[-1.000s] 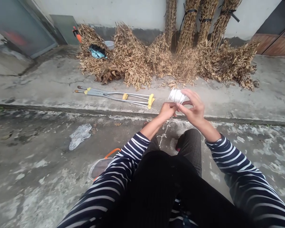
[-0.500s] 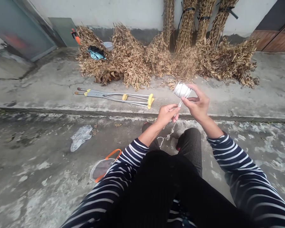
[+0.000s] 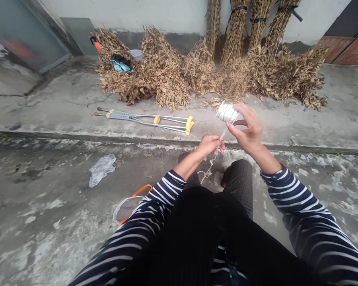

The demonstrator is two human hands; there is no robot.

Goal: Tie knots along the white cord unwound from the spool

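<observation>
My right hand (image 3: 249,129) grips a roll of white cord (image 3: 226,113) by its near end, thumb below and fingers above. A white strand (image 3: 223,134) runs from the roll down to my left hand (image 3: 210,145), which is closed with the strand pinched between thumb and fingers. Below the left hand, a loose, knotted length of the cord (image 3: 208,172) hangs between my legs. Its lower end is hidden behind my clothing.
A pair of crutches (image 3: 143,119) lies on the raised concrete ledge (image 3: 62,115). Dry plant bundles (image 3: 170,75) line the wall. A crumpled plastic bag (image 3: 102,170) and an orange-trimmed bag (image 3: 128,208) are on the ground at left. The ledge's step edge runs before my feet.
My left hand has moved slightly down and left, away from the roll, with the strand between the hands looking a little longer. The roll has shifted slightly left and up.
</observation>
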